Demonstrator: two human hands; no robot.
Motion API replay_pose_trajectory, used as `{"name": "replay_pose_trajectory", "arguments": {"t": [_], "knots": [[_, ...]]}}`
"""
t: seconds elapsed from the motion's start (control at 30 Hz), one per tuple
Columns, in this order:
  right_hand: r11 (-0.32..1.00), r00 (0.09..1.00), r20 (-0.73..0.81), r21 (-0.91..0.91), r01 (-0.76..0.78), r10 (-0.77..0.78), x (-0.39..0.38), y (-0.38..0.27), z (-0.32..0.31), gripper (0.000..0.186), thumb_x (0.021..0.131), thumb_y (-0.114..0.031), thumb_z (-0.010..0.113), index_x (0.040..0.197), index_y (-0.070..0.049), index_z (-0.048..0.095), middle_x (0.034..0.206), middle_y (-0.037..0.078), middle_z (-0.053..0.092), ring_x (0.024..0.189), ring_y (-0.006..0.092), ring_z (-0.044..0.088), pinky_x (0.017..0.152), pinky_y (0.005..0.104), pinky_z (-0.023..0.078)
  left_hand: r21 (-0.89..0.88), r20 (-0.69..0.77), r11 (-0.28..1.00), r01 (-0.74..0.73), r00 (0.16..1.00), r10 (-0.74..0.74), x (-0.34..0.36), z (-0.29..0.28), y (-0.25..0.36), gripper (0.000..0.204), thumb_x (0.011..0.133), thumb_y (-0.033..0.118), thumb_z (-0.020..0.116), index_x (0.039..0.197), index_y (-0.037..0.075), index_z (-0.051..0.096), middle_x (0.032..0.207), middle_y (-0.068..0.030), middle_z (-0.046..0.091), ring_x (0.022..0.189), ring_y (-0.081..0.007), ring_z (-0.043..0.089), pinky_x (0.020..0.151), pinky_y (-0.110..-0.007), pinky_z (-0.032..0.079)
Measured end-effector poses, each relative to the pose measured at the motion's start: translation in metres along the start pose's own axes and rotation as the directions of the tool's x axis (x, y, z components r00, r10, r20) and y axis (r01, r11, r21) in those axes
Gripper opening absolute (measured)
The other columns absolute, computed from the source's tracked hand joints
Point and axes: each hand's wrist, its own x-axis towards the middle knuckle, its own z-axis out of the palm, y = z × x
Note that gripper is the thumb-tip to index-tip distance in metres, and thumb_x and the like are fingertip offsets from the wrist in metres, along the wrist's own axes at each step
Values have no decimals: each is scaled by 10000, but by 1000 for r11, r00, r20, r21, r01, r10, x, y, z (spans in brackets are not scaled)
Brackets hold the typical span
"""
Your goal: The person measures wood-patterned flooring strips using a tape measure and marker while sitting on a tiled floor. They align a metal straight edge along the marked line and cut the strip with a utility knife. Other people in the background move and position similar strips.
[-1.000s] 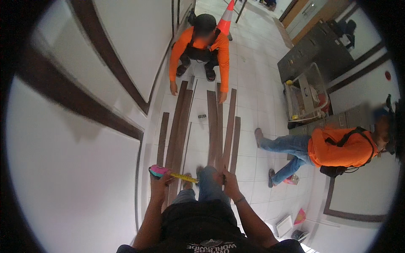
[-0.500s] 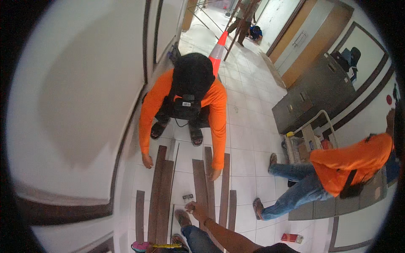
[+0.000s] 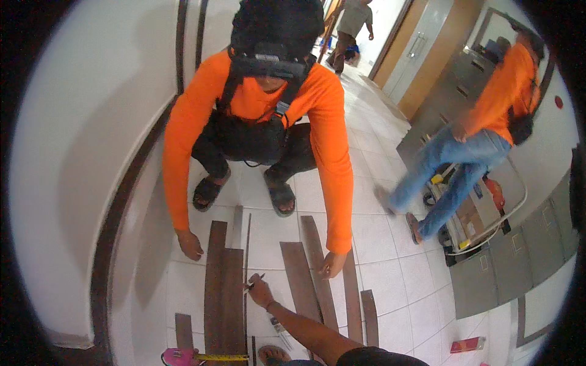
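Note:
My right hand [image 3: 260, 293] reaches forward over the floor, its fingers pinched round a thin, dark pen-like stick. It is beside the right edge of a brown plank [image 3: 231, 299], near a thin dark strip [image 3: 247, 244]. At the lower left, a pink tape measure [image 3: 177, 357] has its yellow blade [image 3: 223, 357] drawn out to the right across the planks. My left hand [image 3: 195, 354] is closed on it, mostly cut off by the lower edge. More brown planks [image 3: 299, 271] lie to the right. A small clear-and-dark object [image 3: 279, 326] rests under my right forearm.
Facing me, a co-worker in orange [image 3: 262, 116] squats with both hands low beside the planks. Another person in orange [image 3: 503, 91] walks at the right, by a loaded trolley [image 3: 476, 213] and grey cabinets [image 3: 482, 283]. A red box [image 3: 467, 345] lies on the tiles.
My right hand has moved left and forward to the plank's edge. The squatting co-worker appears closer and larger. The walking person has moved farther off, and the view has shifted.

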Motion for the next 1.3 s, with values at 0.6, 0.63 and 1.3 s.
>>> {"name": "replay_pose_trajectory", "arguments": {"t": [0.6, 0.63, 1.3], "knots": [[985, 969, 246, 160, -70, 29, -56, 55, 76, 219, 912, -89, 696, 1099, -70, 583, 897, 177, 697, 819, 354, 705, 741, 466, 564, -860, 51, 341, 381, 728, -684, -14, 36, 14, 571, 865, 204, 836, 1328, 98, 520, 1180, -99, 636, 1011, -234, 655, 788, -434, 595], [987, 976, 218, 150, -51, 18, -69, 93, 78, 218, 936, -88, 648, 1144, -73, 585, 943, 192, 705, 867, 400, 697, 775, 508, 556, -920, 22, 278, 277, 745, -667, -8, 62, 4, 599, 855, 183, 845, 1345, 109, 508, 1181, -98, 641, 1010, -228, 664, 774, -430, 602], [841, 924, 375, 476, -259, 73, -136, -25, -1, 270, 873, 8, 726, 898, -48, 464, 746, 136, 529, 672, 266, 524, 653, 363, 490, -867, 203, 235, 440, 741, -640, 179, 149, 21, 468, 892, 189, 809, 1239, 73, 517, 1068, -53, 609, 952, -153, 619, 874, -311, 515]]}}
